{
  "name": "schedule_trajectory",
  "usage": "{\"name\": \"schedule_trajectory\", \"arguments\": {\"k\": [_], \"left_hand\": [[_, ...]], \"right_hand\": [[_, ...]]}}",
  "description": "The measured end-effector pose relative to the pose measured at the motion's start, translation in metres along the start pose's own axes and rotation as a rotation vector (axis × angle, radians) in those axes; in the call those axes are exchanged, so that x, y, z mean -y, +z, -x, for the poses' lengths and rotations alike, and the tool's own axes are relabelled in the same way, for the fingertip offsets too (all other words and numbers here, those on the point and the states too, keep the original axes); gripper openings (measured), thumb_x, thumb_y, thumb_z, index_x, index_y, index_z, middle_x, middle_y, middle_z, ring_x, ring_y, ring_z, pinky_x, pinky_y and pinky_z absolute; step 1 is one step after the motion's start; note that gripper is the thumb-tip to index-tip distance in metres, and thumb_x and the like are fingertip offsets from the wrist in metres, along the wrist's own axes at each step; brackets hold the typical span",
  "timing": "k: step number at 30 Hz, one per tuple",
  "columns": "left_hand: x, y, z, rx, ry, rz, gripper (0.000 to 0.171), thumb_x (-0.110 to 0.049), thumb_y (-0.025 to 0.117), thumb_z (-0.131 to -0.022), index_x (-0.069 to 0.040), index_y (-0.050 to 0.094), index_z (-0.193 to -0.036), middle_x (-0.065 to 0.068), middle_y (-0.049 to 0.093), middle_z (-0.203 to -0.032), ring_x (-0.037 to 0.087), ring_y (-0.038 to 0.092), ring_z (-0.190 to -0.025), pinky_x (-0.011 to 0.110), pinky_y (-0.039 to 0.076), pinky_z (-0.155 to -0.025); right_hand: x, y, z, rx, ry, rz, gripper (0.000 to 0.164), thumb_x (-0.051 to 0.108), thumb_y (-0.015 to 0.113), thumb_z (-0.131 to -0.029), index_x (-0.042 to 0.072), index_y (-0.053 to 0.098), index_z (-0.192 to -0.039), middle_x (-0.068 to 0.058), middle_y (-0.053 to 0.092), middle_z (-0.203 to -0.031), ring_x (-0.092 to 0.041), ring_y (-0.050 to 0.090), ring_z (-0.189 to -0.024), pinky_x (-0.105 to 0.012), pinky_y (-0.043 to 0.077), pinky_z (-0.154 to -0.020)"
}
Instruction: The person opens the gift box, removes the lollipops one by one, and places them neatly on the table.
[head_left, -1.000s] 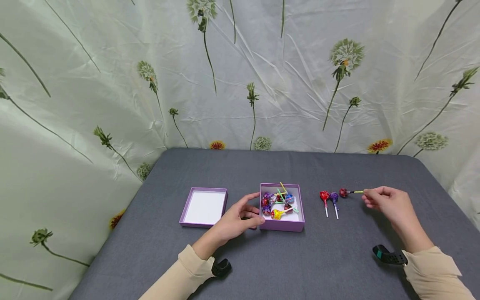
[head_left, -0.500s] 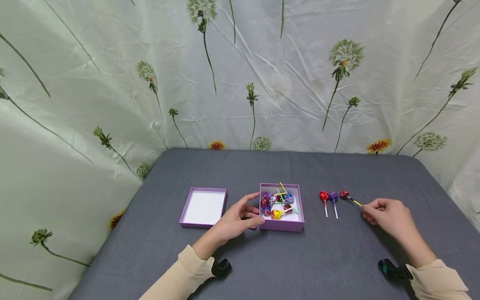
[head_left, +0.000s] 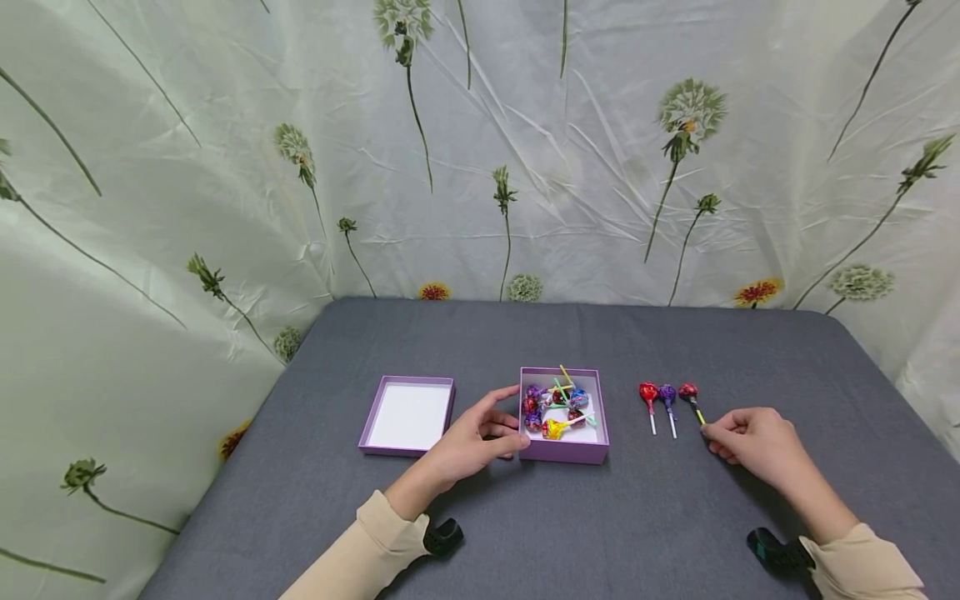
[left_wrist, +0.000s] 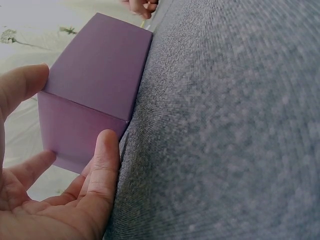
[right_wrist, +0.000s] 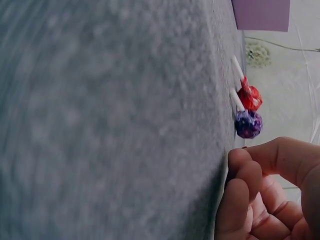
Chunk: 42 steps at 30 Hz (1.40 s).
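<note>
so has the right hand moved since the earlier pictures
Yes, the right hand has shifted left and downward in the head view, judged against the purple lollipop lying on the table.

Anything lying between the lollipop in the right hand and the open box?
Yes. On the table, the purple lollipop and, beyond it, the bright red lollipop lie between the dark red lollipop pinched in the right hand and the purple box. Nothing visible stands above them.

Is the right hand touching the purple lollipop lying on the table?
Apart: the head view shows bare grey cloth between the right hand and the purple lollipop.
</note>
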<state>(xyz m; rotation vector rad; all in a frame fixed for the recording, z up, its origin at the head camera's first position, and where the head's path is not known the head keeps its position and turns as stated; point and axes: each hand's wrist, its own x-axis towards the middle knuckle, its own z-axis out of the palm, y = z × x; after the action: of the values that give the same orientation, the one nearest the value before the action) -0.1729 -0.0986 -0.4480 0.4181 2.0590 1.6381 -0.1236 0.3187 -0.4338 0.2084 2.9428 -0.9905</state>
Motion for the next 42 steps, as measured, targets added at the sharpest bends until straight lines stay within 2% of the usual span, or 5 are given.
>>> {"name": "schedule_trajectory", "arguments": {"k": [10,19,42], "left_hand": [[0.000,0.000,0.000,-0.001,-0.008,0.000,0.076,-0.026,0.080,-0.099,-0.028,0.041,-0.165,0.014,0.065,-0.131,0.019,0.066,-0.108,0.034,0.064,-0.089],[-0.001,0.000,0.000,-0.004,-0.012,0.004,0.076,-0.026,0.080,-0.099,-0.028,0.042,-0.164,0.014,0.064,-0.131,0.018,0.066,-0.108,0.034,0.064,-0.089],[-0.001,0.001,0.000,-0.006,0.000,0.007,0.077,-0.024,0.080,-0.099,-0.025,0.041,-0.165,0.014,0.065,-0.129,0.018,0.067,-0.106,0.034,0.064,-0.088]], "right_hand": [[0.006,0.004,-0.001,0.050,-0.006,-0.015,0.026,0.021,0.074,-0.100,0.004,0.075,-0.080,0.005,0.070,-0.065,-0.006,0.059,-0.057,-0.023,0.049,-0.054],[0.011,0.000,-0.004,0.112,0.048,-0.023,0.026,0.021,0.072,-0.101,0.002,0.074,-0.083,0.005,0.070,-0.067,-0.010,0.062,-0.061,-0.023,0.052,-0.055],[0.010,-0.005,-0.006,0.163,0.070,-0.016,0.028,0.024,0.073,-0.102,0.003,0.074,-0.083,0.005,0.070,-0.068,-0.010,0.064,-0.065,-0.023,0.055,-0.057]]}}
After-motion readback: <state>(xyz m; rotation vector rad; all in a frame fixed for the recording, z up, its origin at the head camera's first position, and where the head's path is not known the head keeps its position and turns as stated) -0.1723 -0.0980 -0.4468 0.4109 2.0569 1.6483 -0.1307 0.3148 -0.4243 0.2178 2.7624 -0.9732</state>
